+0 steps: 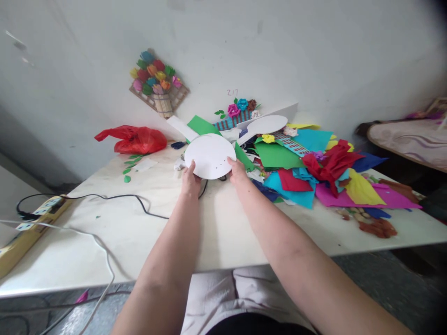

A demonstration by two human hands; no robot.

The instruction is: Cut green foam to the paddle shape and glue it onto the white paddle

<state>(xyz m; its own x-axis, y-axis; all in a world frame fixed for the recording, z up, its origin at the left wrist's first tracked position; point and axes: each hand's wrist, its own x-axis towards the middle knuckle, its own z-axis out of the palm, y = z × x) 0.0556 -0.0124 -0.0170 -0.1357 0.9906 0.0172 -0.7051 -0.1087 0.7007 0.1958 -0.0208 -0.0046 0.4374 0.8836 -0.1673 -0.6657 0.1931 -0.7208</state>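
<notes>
Both my hands hold a round white paper disc (210,155) tilted up above the white table (223,223). My left hand (190,177) grips its lower left edge with the thumb on the face. My right hand (237,170) pinches its lower right edge. A few small dark dots mark the disc near its bottom right. Under the disc lie white scraps and a black cable.
A heap of coloured paper sheets (314,172) covers the right side of the table. A red plastic bag (136,139) lies at the back left. A yellow power strip (31,223) with cables sits at the left edge. Paper flower crafts (157,81) lean on the wall.
</notes>
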